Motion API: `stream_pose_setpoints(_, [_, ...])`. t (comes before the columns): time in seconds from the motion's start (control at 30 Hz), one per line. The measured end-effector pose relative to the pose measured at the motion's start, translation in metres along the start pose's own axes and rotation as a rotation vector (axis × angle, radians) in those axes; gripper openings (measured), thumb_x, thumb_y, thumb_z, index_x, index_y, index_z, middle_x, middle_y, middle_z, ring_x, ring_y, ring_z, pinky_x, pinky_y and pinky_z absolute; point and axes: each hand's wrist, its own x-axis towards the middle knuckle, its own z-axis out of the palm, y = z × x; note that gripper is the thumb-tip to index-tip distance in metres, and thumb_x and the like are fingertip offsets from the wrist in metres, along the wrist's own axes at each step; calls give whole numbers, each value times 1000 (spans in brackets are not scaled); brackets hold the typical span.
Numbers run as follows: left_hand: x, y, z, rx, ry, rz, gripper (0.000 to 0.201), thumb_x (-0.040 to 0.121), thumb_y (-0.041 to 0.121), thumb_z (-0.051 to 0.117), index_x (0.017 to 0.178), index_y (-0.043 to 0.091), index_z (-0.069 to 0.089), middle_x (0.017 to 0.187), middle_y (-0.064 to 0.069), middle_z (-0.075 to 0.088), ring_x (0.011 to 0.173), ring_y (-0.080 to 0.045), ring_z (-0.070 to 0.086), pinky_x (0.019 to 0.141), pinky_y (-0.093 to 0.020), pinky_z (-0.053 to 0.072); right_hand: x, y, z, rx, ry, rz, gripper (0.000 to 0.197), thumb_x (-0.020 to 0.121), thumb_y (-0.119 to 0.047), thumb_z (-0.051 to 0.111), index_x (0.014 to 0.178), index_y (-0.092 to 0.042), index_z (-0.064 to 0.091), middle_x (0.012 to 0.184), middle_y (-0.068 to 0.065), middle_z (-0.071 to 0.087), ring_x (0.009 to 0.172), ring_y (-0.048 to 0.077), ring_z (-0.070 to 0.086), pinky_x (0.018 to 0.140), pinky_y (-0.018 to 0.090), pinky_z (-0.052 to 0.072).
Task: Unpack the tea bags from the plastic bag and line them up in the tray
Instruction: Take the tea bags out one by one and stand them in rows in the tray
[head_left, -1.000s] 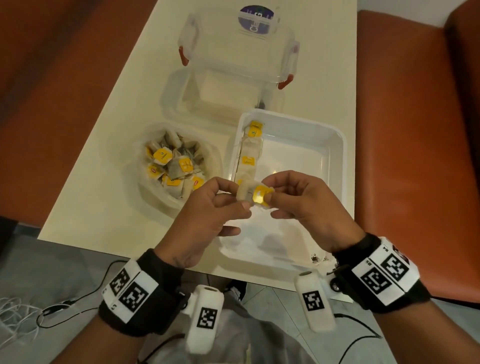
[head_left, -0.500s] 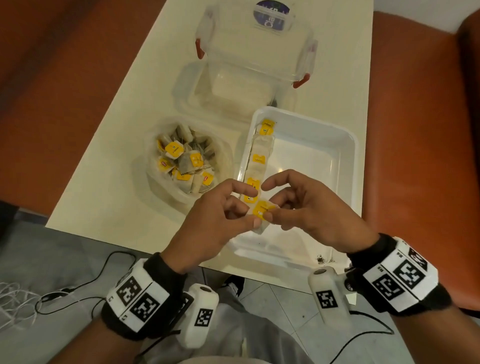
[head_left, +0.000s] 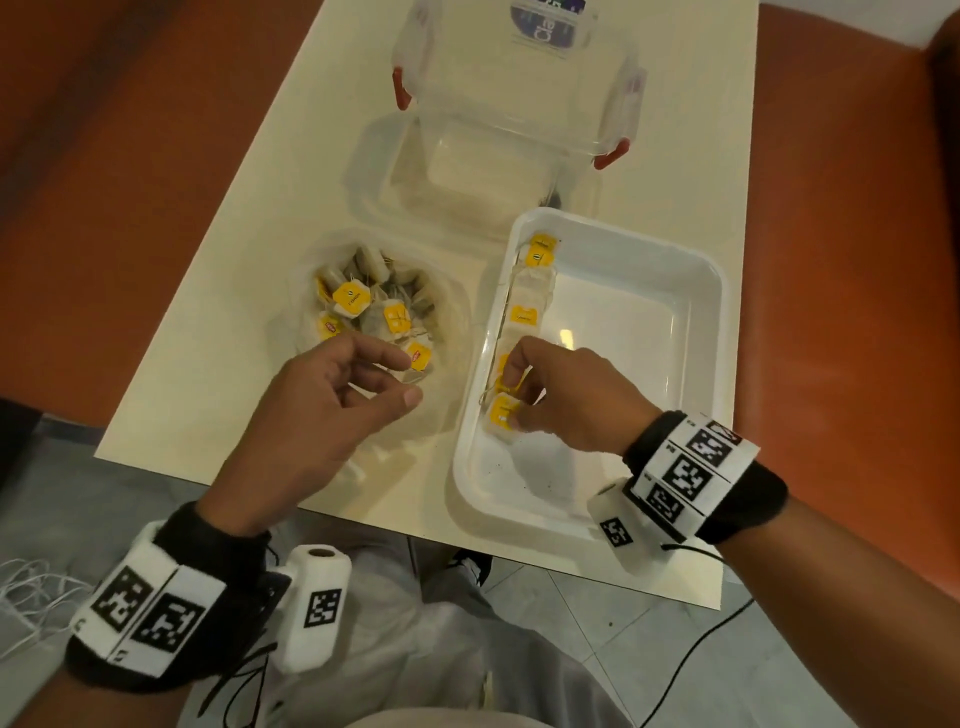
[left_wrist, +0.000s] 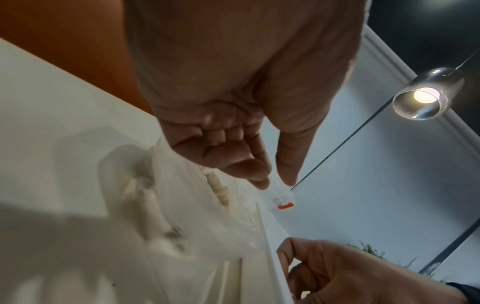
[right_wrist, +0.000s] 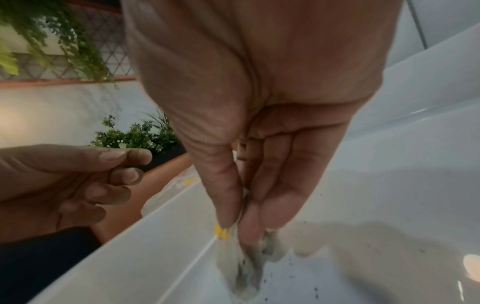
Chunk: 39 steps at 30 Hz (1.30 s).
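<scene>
My right hand (head_left: 515, 401) (right_wrist: 237, 225) pinches a tea bag (head_left: 502, 415) (right_wrist: 246, 267) with a yellow tag, low inside the white tray (head_left: 719, 312) against its left wall. A row of tea bags (head_left: 535, 283) runs along that wall, from the far corner towards the held one. To the left, the clear plastic bag (head_left: 447, 312) lies open on the table with several tea bags (head_left: 374, 312) inside. My left hand (head_left: 410, 378) (left_wrist: 271, 182) hovers over the bag's near edge, fingers loosely curled, holding nothing.
A clear storage box (head_left: 467, 176) with red clips and a raised lid (head_left: 519, 78) stands behind the bag and tray. Orange bench seats (head_left: 841, 260) flank the narrow cream table (head_left: 218, 312). The table's front edge lies under my wrists. Cables (head_left: 31, 597) lie on the floor.
Both hands held the tea bag above the tray. The right hand has since lowered it to the tray's left wall, while the left hand let go and moved left over the plastic bag.
</scene>
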Motion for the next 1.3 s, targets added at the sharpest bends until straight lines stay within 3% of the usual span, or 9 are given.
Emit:
stream_pose_setpoints(0.13, [2, -1, -1, 24, 22, 7, 32, 69, 43, 84, 95, 32, 69, 79, 4, 71, 63, -33, 54, 55, -29, 47, 8, -1, -5, -94, -25, 20, 30, 81, -26, 79, 99, -31, 55, 96, -10, 67, 87, 17, 63, 81, 35, 52])
stream_pose_setpoints(0.23, [2, -1, 4, 62, 4, -3, 33, 66, 51, 78, 94, 36, 68, 80, 7, 71, 64, -34, 60, 70, -43, 54, 10, -2, -6, -100, -37, 9, 29, 81, -24, 79, 97, -29, 56, 95, -8, 67, 85, 17, 62, 74, 29, 50])
stream_pose_setpoints(0.5, [-3, -1, 16, 116, -31, 0, 17, 81, 29, 79, 95, 31, 69, 79, 8, 70, 49, -6, 50, 58, -27, 44, 12, -1, -5, -128, -31, -14, 30, 79, -20, 81, 85, -24, 51, 89, -3, 65, 67, 10, 52, 56, 21, 36])
stream_pose_setpoints(0.7, [-1, 0, 15, 144, -13, 2, 16, 81, 32, 78, 95, 32, 69, 80, 8, 70, 51, -7, 52, 59, -29, 46, 18, 1, -4, -171, -16, 17, 38, 79, -18, 78, 72, -28, 41, 81, -3, 61, 64, 13, 51, 57, 25, 42])
stream_pose_setpoints(0.83, [3, 3, 8, 156, 17, 1, 17, 80, 39, 79, 93, 35, 69, 80, 13, 69, 64, -28, 63, 67, -40, 52, 18, 0, -6, -136, -20, 7, 34, 81, -21, 77, 74, -26, 44, 74, -4, 65, 62, 14, 57, 58, 25, 46])
stream_pose_setpoints(0.9, [7, 7, 2, 200, 60, 10, 16, 80, 40, 79, 91, 34, 69, 79, 17, 67, 64, -21, 63, 66, -33, 50, 17, -1, -8, -122, -23, 2, 32, 83, -27, 77, 76, -25, 45, 73, -6, 66, 60, 10, 57, 59, 25, 45])
stream_pose_setpoints(0.97, [15, 14, -6, 328, 121, 50, 10, 83, 35, 75, 91, 33, 69, 76, 16, 67, 61, -6, 60, 66, -28, 49, 15, -2, -11, -105, -20, 11, 30, 83, -34, 77, 80, -23, 49, 77, -4, 69, 64, 12, 61, 65, 29, 50])
stream_pose_setpoints(1.07, [33, 23, -11, 621, 115, 163, 11, 89, 30, 68, 99, 34, 68, 87, 15, 70, 74, -9, 64, 72, -32, 52, 8, 1, -21, -61, 49, 11, 30, 83, -44, 75, 82, -24, 52, 80, -6, 70, 70, 14, 64, 71, 36, 53])
stream_pose_setpoints(1.3, [66, 18, 3, 1304, -324, 236, 41, 97, 30, 50, 137, 41, 45, 128, 4, 51, 99, -27, 61, 64, -33, 39, -12, -36, -26, -157, 115, -289, 25, 89, -55, 62, 112, -47, 61, 118, -14, 50, 85, 7, 56, 72, 33, 48])
